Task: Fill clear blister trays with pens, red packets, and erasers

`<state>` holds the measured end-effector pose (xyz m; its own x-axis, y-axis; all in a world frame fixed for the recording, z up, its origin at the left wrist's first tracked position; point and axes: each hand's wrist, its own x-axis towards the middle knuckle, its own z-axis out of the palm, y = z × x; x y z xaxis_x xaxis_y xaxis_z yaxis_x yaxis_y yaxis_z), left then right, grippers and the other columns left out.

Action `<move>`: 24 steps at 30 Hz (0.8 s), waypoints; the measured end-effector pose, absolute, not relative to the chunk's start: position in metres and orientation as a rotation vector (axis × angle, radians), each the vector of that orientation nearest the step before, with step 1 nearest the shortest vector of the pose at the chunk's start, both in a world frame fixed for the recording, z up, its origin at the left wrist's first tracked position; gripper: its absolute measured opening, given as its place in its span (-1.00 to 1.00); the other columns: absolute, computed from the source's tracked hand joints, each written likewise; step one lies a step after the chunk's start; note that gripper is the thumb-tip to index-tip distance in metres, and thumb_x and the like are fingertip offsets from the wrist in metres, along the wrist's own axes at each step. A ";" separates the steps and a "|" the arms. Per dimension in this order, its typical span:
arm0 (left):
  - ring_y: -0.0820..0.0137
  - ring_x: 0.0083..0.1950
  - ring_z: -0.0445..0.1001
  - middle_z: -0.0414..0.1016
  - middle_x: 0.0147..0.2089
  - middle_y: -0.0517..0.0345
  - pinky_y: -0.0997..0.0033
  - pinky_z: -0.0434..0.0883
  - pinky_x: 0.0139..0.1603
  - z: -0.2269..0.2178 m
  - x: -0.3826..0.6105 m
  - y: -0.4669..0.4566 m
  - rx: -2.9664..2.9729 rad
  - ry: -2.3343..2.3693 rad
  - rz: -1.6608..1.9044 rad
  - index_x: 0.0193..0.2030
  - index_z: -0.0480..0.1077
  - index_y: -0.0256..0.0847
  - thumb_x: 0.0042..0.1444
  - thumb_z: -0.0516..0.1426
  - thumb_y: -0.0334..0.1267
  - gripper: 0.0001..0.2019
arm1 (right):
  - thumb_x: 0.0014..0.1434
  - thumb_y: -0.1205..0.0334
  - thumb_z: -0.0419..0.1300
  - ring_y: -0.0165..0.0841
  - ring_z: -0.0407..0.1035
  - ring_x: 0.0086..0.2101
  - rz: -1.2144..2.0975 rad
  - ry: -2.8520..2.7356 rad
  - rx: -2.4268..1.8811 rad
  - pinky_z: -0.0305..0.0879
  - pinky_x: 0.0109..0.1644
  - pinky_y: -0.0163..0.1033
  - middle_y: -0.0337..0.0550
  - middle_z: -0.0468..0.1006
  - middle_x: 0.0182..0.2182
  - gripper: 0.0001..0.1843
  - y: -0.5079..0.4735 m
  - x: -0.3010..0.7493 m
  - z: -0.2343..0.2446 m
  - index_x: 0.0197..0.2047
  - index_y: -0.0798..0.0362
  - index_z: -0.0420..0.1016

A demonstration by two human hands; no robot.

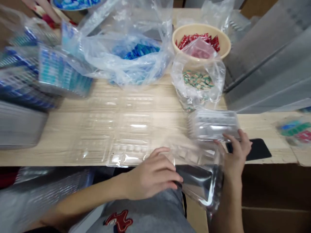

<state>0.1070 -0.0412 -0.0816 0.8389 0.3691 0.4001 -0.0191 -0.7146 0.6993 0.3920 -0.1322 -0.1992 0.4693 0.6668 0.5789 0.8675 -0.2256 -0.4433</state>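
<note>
Left hand (153, 173), right hand (234, 158), gripping one tray (199, 181)

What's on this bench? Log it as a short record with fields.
Left hand: against the clear plastic tray
Right hand: gripping that tray's edge
Beside right hand: stacked clear trays, black phone
Table: light wood
Laid flat: clear blister trays
Behind: tan bowl of red sachets, bag of blue packets, bag of green packets
</note>
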 end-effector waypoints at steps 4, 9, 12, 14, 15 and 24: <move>0.45 -0.36 0.40 0.44 -0.41 0.24 0.13 0.25 0.31 -0.131 0.100 -0.062 2.784 0.282 0.594 -0.23 0.43 -0.30 0.30 0.06 -0.32 -0.85 | 0.16 -0.06 0.25 0.04 0.22 0.21 -0.305 -1.253 -1.968 0.21 0.20 0.17 0.16 0.32 0.21 -0.62 -0.129 0.406 -0.194 -0.11 0.06 0.54; 0.39 -0.31 0.44 0.48 -0.36 0.17 0.14 0.33 0.22 -0.168 0.107 -0.057 2.907 0.402 0.581 -0.21 0.44 -0.32 0.29 0.06 -0.35 -0.85 | 0.05 0.00 0.36 0.17 0.28 0.17 -0.416 -1.298 -1.936 0.31 0.12 0.24 0.24 0.32 0.21 -0.49 -0.130 0.411 -0.194 0.02 0.09 0.54; 0.39 -0.23 0.47 0.52 -0.29 0.15 0.14 0.29 0.25 -0.171 0.109 -0.053 2.886 0.413 0.650 -0.11 0.44 -0.30 0.32 0.03 -0.24 -0.79 | -0.05 0.17 0.44 0.20 0.27 0.17 -0.600 -1.348 -1.871 0.30 0.13 0.29 0.23 0.31 0.23 -0.29 -0.131 0.399 -0.188 0.19 0.03 0.43; 0.37 -0.06 0.47 0.54 -0.11 0.11 0.17 0.22 0.32 -0.169 0.106 -0.046 2.879 0.403 0.680 -0.03 0.44 -0.25 0.33 0.03 -0.16 -0.74 | -0.07 0.27 0.45 0.18 0.29 0.16 -0.661 -1.377 -1.804 0.29 0.15 0.29 0.17 0.35 0.22 -0.22 -0.130 0.378 -0.182 0.23 -0.04 0.38; 0.35 0.05 0.44 0.52 0.00 0.08 0.16 0.18 0.35 -0.168 0.104 -0.038 2.891 0.441 0.691 0.02 0.43 -0.22 0.33 0.02 -0.14 -0.72 | -0.04 0.29 0.43 0.14 0.31 0.15 -0.621 -1.424 -1.767 0.29 0.16 0.28 0.14 0.36 0.21 -0.24 -0.130 0.364 -0.179 0.24 -0.05 0.36; -0.09 0.48 -0.14 -0.06 0.46 -0.24 -0.26 -0.12 0.40 -0.156 0.087 0.093 2.599 1.561 0.169 0.35 0.19 -0.17 0.27 0.02 0.05 -0.42 | 0.28 -0.13 0.03 0.10 0.14 0.25 -0.013 -2.054 -1.585 -0.05 0.24 0.47 0.20 0.33 0.20 -0.44 -0.113 0.272 -0.206 0.19 0.04 0.32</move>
